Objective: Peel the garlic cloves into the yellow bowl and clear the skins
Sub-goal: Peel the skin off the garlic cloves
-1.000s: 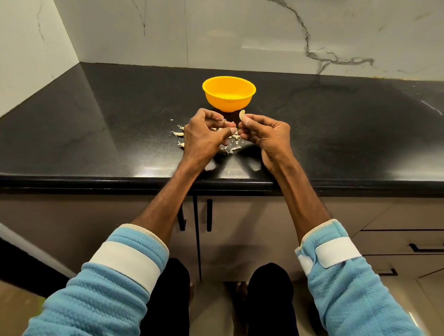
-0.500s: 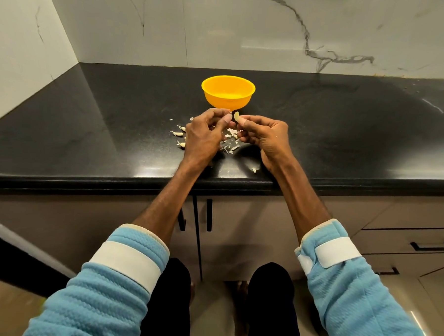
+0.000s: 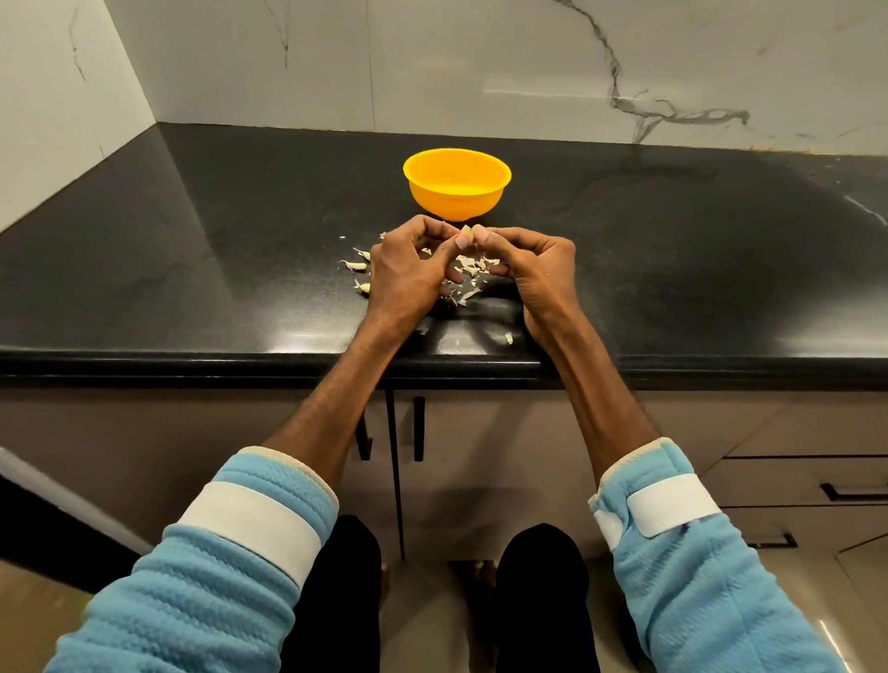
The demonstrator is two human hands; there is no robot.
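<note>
A yellow bowl (image 3: 456, 182) stands on the black counter (image 3: 179, 250), just beyond my hands. My left hand (image 3: 406, 272) and my right hand (image 3: 535, 274) meet fingertip to fingertip above the counter, both pinching one pale garlic cloves piece (image 3: 467, 231). A pile of papery skins (image 3: 468, 278) lies on the counter under and between the hands. Three unpeeled cloves (image 3: 359, 266) lie to the left of my left hand. The bowl's inside is mostly hidden from this angle.
One loose skin scrap (image 3: 508, 338) lies near the counter's front edge (image 3: 224, 363). White marble walls rise behind and to the left. Cabinet doors and drawers with black handles (image 3: 418, 427) sit below the counter.
Both hands have lifted slightly and come closer together, with the left fingertips now on the clove held by the right hand. A skin scrap has dropped near the front edge.
</note>
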